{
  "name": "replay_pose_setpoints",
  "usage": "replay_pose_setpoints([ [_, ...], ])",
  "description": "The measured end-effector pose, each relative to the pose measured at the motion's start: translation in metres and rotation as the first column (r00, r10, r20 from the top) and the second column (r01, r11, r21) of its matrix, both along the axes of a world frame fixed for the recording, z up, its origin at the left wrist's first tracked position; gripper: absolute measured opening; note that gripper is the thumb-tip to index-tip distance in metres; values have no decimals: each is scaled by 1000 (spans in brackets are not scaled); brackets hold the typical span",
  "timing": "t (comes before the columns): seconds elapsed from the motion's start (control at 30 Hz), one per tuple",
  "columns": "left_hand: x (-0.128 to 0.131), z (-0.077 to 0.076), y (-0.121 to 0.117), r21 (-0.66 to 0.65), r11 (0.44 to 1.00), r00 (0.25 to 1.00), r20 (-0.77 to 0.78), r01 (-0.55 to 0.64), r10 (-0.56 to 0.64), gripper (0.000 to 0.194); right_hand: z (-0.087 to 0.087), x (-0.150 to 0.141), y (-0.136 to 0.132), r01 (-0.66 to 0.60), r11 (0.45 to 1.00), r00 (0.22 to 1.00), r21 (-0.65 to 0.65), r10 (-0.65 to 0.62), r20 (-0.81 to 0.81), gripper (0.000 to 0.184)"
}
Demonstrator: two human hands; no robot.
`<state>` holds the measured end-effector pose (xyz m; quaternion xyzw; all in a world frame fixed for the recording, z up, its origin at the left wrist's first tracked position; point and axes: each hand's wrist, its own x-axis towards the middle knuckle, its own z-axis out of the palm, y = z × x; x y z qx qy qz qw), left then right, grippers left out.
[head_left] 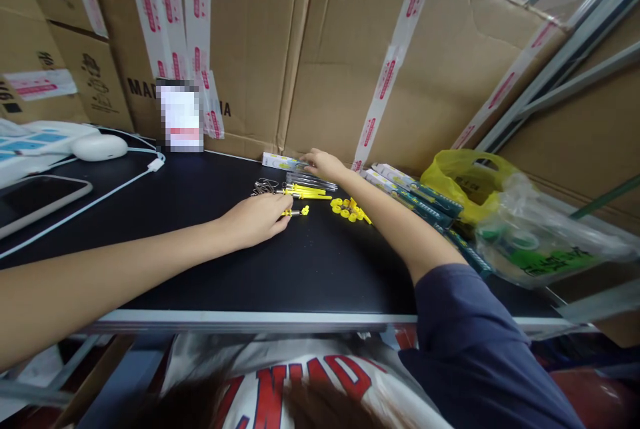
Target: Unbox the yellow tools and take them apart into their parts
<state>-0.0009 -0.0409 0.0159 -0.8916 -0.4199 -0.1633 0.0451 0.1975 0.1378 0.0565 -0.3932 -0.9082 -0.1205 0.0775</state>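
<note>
My left hand (pixel 257 219) is closed, its fingertips around a small metal-and-yellow rod piece (pixel 303 211) whose yellow end sticks out to the right. Right behind it lie a bundle of thin yellow sticks (pixel 315 194) and a tangle of wire hooks (pixel 264 186). My right hand (pixel 325 166) reaches farther back, fingers bent and slightly apart, over the end of a slim white-and-yellow box (pixel 280 161). Clear thin tubes (pixel 313 181) lie just in front of it. Several yellow round caps (pixel 349 210) sit in a loose cluster below my right forearm.
More slim boxes (pixel 420 192), a yellow plastic bag (pixel 470 182) and a clear bag (pixel 545 242) crowd the right side. At left are a phone (pixel 45 199), a white cable (pixel 100 201) and a white rounded device (pixel 100 147). Cardboard (pixel 340 49) walls the back.
</note>
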Motion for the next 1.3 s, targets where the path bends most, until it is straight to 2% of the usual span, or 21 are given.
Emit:
replay_pose_setpoints([
  [0.13,-1,1,0,-15,1000,1000,1,-2,2,11,-10,-8,12,11,1000,998,-3,-11,64,34],
  [0.33,-1,-1,1,-18,1000,1000,16,22,-22,18,-12,-14,14,-2,1000,997,-14,4,83,33],
  [0.67,-2,-3,4,-38,999,997,77,20,-17,20,-7,-12,1,4,999,999,32,-5,39,34],
  [0.87,-3,-2,5,-92,995,990,143,30,-16,20,0,-2,-15,-42,998,999,49,44,-28,32],
  [0.97,-3,0,4,-113,993,985,172,39,-19,19,2,4,-38,-100,995,987,21,102,-122,28],
  [1.03,-3,2,3,-124,990,979,200,65,-39,19,2,9,-64,-190,981,960,-31,179,-217,26],
  [1.13,-3,3,2,-147,978,960,258,147,-105,19,-3,19,-114,-342,921,896,-188,260,-360,35],
  [1.23,-2,4,-1,-176,950,929,314,259,-195,21,-14,26,-159,-421,827,839,-372,199,-506,40],
  [1.3,0,6,-3,-192,929,909,343,316,-238,23,-22,25,-177,-439,797,794,-414,129,-594,29],
])
